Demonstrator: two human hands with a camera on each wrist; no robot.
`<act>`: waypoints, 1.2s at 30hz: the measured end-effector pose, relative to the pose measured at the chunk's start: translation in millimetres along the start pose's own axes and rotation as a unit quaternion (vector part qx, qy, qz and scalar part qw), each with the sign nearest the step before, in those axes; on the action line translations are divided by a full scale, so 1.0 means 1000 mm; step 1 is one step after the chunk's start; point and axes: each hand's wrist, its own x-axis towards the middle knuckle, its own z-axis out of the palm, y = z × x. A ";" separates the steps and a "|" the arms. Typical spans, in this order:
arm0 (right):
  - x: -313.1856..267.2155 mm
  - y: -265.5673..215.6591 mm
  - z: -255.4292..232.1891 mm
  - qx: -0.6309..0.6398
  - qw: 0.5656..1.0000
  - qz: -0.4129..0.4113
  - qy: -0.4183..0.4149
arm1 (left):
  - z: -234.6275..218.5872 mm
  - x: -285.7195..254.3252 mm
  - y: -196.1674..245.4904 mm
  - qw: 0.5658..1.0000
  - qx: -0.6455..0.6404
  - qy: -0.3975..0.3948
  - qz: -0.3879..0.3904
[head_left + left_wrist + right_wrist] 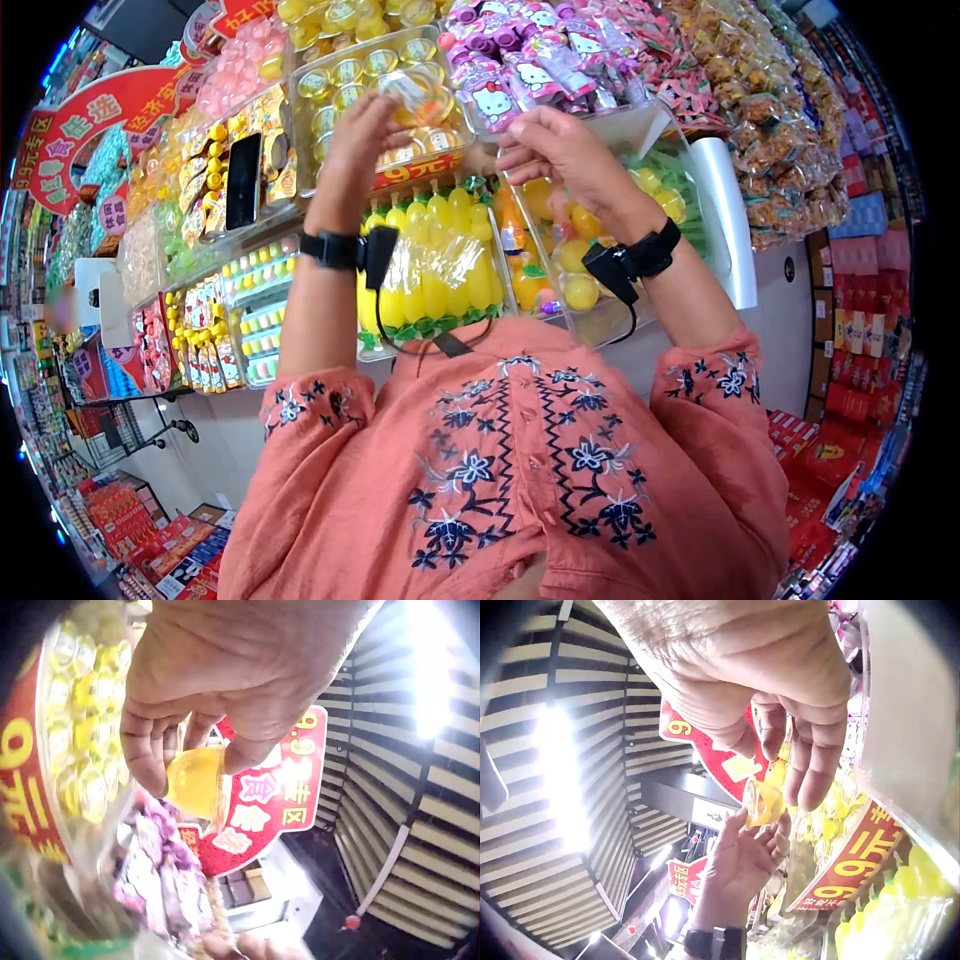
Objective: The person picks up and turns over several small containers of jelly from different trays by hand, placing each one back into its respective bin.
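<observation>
A yellow cup with a clear wrapper (pixel 196 782) is pinched between the thumb and fingers of my left hand (pixel 225 682), also seen in the right wrist view as the left hand (pixel 739 862) with the cup (pixel 763 806). In the head view the left hand (pixel 362 140) is over a clear bin of yellow cups (pixel 345 75). To its right, my right hand (pixel 575 160) hovers with loosely bent fingers and nothing in them. The right wrist view shows this right hand (pixel 757 682) close above the cup, apparently not touching it.
Yellow packs (pixel 430 260) fill the bin nearest the body. Purple packets (pixel 530 60) lie beyond the hands, and wrapped snacks (pixel 760 120) are piled at the right. A black phone (pixel 243 182) lies on the left bins. A red sign (pixel 90 140) stands at the far left.
</observation>
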 end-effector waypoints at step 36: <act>-0.020 0.036 -0.047 0.003 0.996 0.073 0.042 | -0.033 0.083 -0.078 0.923 0.322 -0.090 -0.190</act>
